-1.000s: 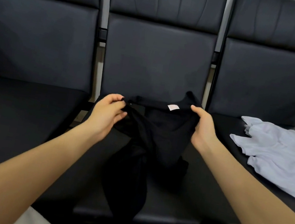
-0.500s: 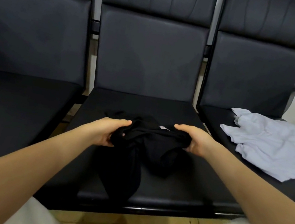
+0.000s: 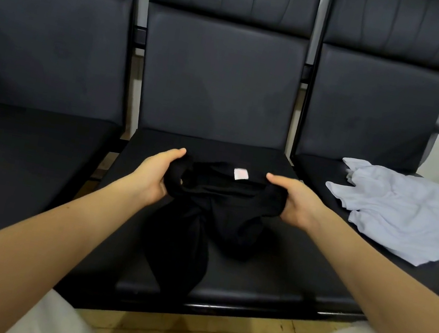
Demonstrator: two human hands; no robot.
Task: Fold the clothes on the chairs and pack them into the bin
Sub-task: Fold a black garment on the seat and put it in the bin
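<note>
Black garment (image 3: 213, 212) was held bunched over the middle chair seat (image 3: 266, 277), its lower part draped toward the seat's front edge. The left hand (image 3: 152, 175) and right hand (image 3: 296, 203) were each clenched on a gathered upper corner, either side of the neck label (image 3: 241, 174). For a clean fold, the cloth would best be spread flat and untwisted first. A white garment (image 3: 406, 217) lay unfolded on the right-hand seat. No bin was visible.

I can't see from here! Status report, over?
Left hand, right hand both grip crumpled black cotton shirt on middle black chair seat. White shirt waiting. No bin visible.
</note>
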